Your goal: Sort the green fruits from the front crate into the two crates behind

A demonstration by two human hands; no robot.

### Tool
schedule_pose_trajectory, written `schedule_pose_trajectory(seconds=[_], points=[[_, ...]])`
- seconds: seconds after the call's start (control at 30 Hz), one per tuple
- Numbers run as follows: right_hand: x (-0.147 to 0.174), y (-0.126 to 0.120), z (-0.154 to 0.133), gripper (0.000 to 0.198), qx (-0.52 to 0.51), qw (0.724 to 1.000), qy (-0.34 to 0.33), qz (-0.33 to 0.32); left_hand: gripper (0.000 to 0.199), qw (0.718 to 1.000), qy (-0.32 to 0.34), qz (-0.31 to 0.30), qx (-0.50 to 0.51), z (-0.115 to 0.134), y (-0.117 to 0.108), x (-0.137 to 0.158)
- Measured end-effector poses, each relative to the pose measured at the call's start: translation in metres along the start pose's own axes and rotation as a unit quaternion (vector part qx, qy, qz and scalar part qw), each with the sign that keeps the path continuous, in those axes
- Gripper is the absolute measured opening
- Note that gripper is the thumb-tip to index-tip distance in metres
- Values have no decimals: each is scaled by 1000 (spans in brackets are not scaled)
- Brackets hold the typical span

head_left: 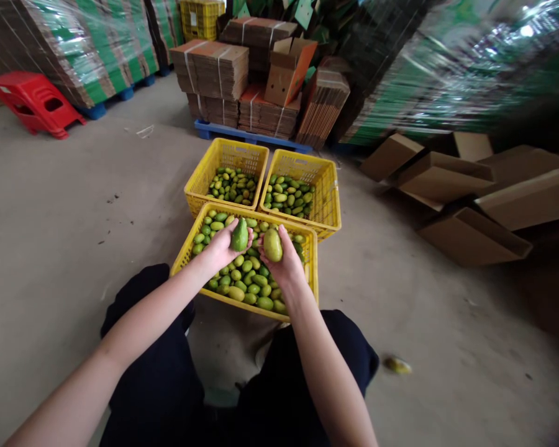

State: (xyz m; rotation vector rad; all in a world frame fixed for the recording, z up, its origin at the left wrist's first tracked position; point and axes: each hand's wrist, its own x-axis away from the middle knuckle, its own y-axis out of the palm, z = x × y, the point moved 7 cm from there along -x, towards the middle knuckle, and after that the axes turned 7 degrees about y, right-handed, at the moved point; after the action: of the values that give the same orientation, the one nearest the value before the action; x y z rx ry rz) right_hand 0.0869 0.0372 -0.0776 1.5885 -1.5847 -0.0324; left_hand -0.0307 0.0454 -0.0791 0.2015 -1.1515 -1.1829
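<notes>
My left hand (223, 247) is closed around a dark green fruit (240, 236), narrow at its top like a small mango or avocado; the exact kind I cannot tell. In my right hand (284, 264) rests a rounder, yellow-green fruit (272, 246), gripped between thumb and fingers. Both hands are side by side above the near yellow crate (310, 279). Many loose green and yellowish fruits (246, 279) lie in that crate, partly hidden by my hands and forearms.
Behind it stand a left yellow crate (198, 186) and a right yellow crate (328, 186), both part-filled with similar fruit. Flattened cartons (214, 68) sit on a blue pallet (246, 135). Open cardboard boxes (447, 177) lie right. One fruit (397, 364) is on the floor; a red stool (35, 102) stands left.
</notes>
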Motion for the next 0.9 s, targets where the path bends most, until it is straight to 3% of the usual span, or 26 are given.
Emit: schedule_pose_trajectory(seconds=[0.13,0.23,0.33,0.43,0.53,0.7,0.9], points=[[-3,2,3,39,7,1000,8,-16,33,999,-2,-35,-28,0,7,4],[-1,7,0,37,-8,999,-10,-41,17,994,59,-58,-74,9,13,9],[5,7,-8,26,-17,998,-55,-35,17,986,116,-61,-103,17,13,11],[10,8,-11,23,-30,996,-67,-42,15,987,96,-64,-109,15,12,10],[10,10,-8,29,-54,996,-28,-68,22,987,89,-69,-111,14,13,9],[4,-3,-8,20,-108,994,-29,21,16,986,110,-51,-115,15,12,7],[-6,-11,1,30,-36,998,13,52,28,990,60,-52,-115,7,9,6]])
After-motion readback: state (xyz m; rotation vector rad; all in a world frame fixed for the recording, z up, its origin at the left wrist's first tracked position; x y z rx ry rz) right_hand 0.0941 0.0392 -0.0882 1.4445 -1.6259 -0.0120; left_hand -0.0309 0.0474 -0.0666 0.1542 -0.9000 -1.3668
